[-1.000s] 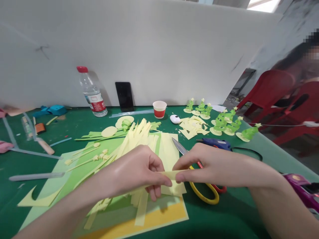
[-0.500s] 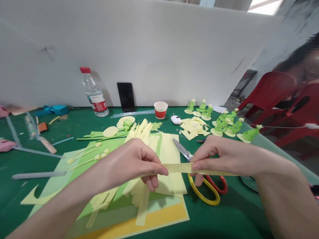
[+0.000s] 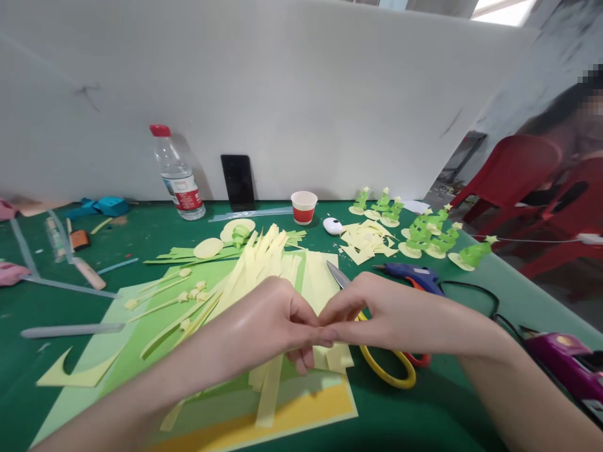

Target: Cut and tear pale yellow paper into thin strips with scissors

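My left hand (image 3: 287, 317) and my right hand (image 3: 360, 311) meet fingertip to fingertip in the middle. Both are closed in a pinch on a pale yellow paper strip, now almost wholly hidden by the fingers. Beneath them lie a bundle of pale yellow paper strips (image 3: 257, 260) and stacked green and yellow sheets (image 3: 320, 408). Scissors (image 3: 389, 376) with yellow and red handles rest under my right hand, blades partly covered. Left of my left hand, thin strips carry small paper stars (image 3: 195, 293).
A glue gun (image 3: 409, 273) with its cable lies at right, near a purple tool (image 3: 560, 351). Green spiral paper trees (image 3: 417, 238), paper scraps (image 3: 367, 238), a paper cup (image 3: 304, 207), a phone (image 3: 238, 182) and a bottle (image 3: 181, 182) stand farther back. A person sits at far right.
My right hand has moved left until its fingertips touch those of my left hand. The stretch of strip between them no longer shows, and the glue gun has come into view.
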The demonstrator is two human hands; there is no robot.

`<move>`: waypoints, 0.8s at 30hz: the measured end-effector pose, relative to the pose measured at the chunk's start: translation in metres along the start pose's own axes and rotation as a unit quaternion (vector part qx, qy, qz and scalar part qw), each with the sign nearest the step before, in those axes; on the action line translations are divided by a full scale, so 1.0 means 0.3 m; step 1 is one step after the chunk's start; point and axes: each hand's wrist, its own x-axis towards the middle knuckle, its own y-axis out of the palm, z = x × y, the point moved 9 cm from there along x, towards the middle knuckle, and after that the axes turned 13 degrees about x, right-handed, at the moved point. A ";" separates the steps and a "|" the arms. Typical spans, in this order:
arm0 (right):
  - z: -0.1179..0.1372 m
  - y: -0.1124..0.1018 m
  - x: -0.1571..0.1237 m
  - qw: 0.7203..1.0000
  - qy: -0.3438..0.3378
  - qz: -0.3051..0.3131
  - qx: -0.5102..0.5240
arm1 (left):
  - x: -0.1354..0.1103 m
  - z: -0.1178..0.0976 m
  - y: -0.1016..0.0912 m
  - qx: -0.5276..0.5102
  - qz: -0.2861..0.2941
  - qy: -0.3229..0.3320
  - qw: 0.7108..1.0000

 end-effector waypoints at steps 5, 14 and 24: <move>0.006 -0.013 -0.008 1.000 0.007 -0.028 0.002 | -0.008 -0.008 0.003 0.060 -0.027 0.019 0.998; 0.027 -0.053 -0.059 0.996 -0.018 -0.082 -0.032 | -0.038 -0.019 -0.047 0.012 -0.024 -0.015 1.000; -0.001 -0.157 -0.081 0.985 0.018 -0.160 -0.067 | -0.037 0.018 -0.257 -0.008 -0.225 0.029 0.974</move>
